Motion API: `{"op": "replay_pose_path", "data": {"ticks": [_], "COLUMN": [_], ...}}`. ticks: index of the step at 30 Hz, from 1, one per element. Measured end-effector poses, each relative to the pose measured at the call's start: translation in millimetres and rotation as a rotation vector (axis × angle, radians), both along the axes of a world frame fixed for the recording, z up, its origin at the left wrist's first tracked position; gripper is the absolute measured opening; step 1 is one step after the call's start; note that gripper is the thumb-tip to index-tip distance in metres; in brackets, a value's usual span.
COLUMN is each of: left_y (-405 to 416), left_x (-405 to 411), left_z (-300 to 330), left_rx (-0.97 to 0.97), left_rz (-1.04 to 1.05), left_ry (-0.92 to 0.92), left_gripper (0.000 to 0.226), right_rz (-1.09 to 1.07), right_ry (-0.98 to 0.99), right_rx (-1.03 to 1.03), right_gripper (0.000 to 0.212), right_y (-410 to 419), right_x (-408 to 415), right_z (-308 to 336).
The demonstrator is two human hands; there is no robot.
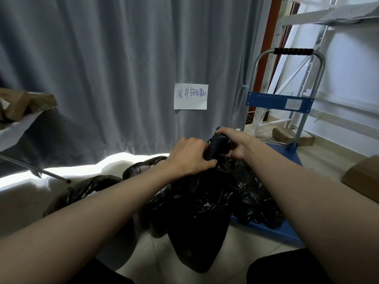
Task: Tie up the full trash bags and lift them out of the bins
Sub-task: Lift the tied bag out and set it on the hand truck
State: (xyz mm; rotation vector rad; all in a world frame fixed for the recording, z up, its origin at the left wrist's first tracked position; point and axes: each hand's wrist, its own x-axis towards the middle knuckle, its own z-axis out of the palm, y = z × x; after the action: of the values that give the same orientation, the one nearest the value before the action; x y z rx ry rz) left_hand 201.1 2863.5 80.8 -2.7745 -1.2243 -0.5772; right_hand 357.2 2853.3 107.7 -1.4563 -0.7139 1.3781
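A full black trash bag (pixel 205 201) sits low in the middle of the view, partly on the floor and partly on a blue cart deck. Its top is gathered into a twisted neck (pixel 216 147). My left hand (pixel 188 158) grips the neck from the left, fingers curled round it. My right hand (pixel 233 142) grips the same neck from the right and above. A second black bag (pixel 86 191) lies to the left, behind my left forearm. I cannot make out any bin.
A blue platform cart (pixel 272 230) with a metal handle (pixel 293 51) stands at the right. Grey curtain (pixel 123 68) with a paper sign (pixel 190 96) hangs behind. Cardboard boxes (pixel 365 177) lie at the right, white shelving (pixel 328 21) at top right, a table edge (pixel 12 130) at left.
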Motion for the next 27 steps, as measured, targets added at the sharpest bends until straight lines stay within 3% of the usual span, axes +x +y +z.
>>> {"op": "replay_pose_path", "data": {"ticks": [3, 6, 9, 12, 16, 20, 23, 25, 27], "left_y": [13.4, 17.4, 24.2, 36.8, 46.9, 41.6, 29.3, 19.9, 14.7], "left_x": [-4.3, -9.6, -19.7, -30.2, -32.2, -29.4, -20.5, -15.6, -13.4], "left_z": [-1.6, 6.8, 8.5, -9.1, -38.2, -72.3, -106.8, -122.8, -125.3], "left_rx": [-0.054, -0.128, -0.133, -0.145, -0.309, -0.427, -0.53, -0.598, -0.603], "left_rz": [-0.028, -0.046, -0.025, -0.042, -0.071, -0.044, -0.03, -0.032, -0.025], "left_ry": [-0.153, -0.419, -0.496, -0.215, 0.152, 0.337, 0.432, 0.526, 0.664], "left_gripper": [0.023, 0.012, 0.011, 0.011, 0.021, 0.033, 0.045, 0.043, 0.037], "right_rz": [0.038, 0.09, 0.39, 0.658, 0.833, 0.903, 0.861, 0.821, 0.823], "right_ry": [-0.014, -0.163, -0.425, -0.716, -0.771, -0.787, -1.066, -1.298, -1.373], "right_rx": [0.048, 0.022, -0.133, -0.302, -0.485, -0.547, -0.435, -0.335, -0.342], "right_gripper": [0.021, 0.025, 0.026, 0.019, 0.016, 0.017, 0.021, 0.041, 0.068], "right_y": [3.0, 3.3, -6.6, -16.9, -20.6, -25.8, -18.7, -18.3, -21.9], "right_x": [3.2, 11.8, 11.1, -1.3, -11.2, -17.7, -14.1, -8.6, -3.1], "right_z": [0.4, -2.3, -11.0, -19.2, -25.9, -36.3, -62.4, -81.6, -99.9]}}
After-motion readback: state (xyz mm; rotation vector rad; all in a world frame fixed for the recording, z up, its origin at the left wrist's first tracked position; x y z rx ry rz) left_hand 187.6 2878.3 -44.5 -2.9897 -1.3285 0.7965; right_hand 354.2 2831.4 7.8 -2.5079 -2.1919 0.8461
